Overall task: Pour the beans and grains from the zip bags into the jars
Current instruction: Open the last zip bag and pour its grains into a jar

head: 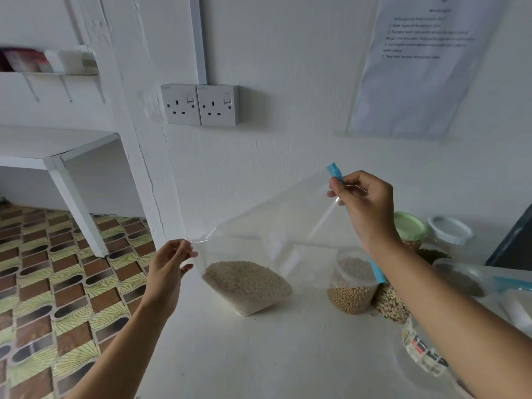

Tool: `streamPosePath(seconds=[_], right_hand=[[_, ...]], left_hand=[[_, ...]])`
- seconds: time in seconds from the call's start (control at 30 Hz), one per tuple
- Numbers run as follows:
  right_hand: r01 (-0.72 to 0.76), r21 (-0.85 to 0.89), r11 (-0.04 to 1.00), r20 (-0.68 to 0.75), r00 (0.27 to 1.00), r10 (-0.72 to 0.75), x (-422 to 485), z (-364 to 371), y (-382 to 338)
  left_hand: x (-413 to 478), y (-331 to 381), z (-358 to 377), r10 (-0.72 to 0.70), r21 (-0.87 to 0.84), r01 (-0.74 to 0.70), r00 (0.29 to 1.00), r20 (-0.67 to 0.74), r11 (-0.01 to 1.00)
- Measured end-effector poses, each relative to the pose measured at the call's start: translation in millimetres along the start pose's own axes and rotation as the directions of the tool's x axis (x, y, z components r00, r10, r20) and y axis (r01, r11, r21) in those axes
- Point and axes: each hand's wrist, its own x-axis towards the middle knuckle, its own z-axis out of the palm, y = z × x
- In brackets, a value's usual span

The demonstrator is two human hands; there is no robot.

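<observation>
While the clear zip bag [259, 234] is hanging stretched between both hands, its lowest corner is resting on the white table [259, 355], and a heap of pale grains [247, 286] is sitting down in that corner. The left hand [172, 260] is working low, pinching the bag's left corner between thumb and curled fingertips. The right hand [364, 203] is holding much higher, with its fingers closed round the zip end of the bag just under the blue slider [334, 169]. From that hand the blue zip strip [377, 269] is running down alongside the forearm.

Just behind the strip, a clear jar [351, 289] is standing on the table with tan beans filling its lower part. A bag of speckled beans [391, 306] is lying right against it on the right. Further back, near the wall, a green-lidded jar [410, 226] and a white-lidded jar [450, 230] are standing side by side.

Up on the wall, a double socket [200, 105] is sitting above the bag, and a printed sheet [417, 67] is hanging to its right. Patterned floor tiles [57, 269] are showing off to the left.
</observation>
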Motion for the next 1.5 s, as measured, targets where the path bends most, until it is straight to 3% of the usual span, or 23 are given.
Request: streamPosePath(seconds=[0.13, 0.3, 0.6, 1.07, 1.5], right_hand=[[0.006, 0.005, 1.0, 0.006, 1.0, -0.006, 0.4, -0.3, 1.8], [-0.006, 0.017, 1.0, 0.01, 1.0, 0.006, -1.1, -1.2, 3.7], [0.013, 0.111, 0.994, -0.003, 1.0, -0.012, -11.8, -0.6, -13.5], [-0.092, 0.34, 0.936, -0.165, 0.974, 0.156, -9.7, -37.3, -65.8], [-0.035, 0.382, 0.924, -0.199, 0.973, 0.119, -5.0, -94.6, -100.8]], left_hand=[[-2.2, -11.0, -1.0, -0.117, -0.107, 0.119, 0.993, 0.023, 0.987], [-11.4, -12.3, 6.8, -0.077, 0.036, 0.073, 0.986, 0.145, 0.997], [5.5, -19.0, 21.8, -0.078, -0.123, 0.089, 0.993, 0.086, 0.988], [39.7, 89.5, 63.0, 0.121, -0.083, -0.11, 0.982, 0.144, 0.991], [11.4, 146.8, 121.2, 0.194, 0.016, -0.198, 0.972, 0.134, 0.98]])
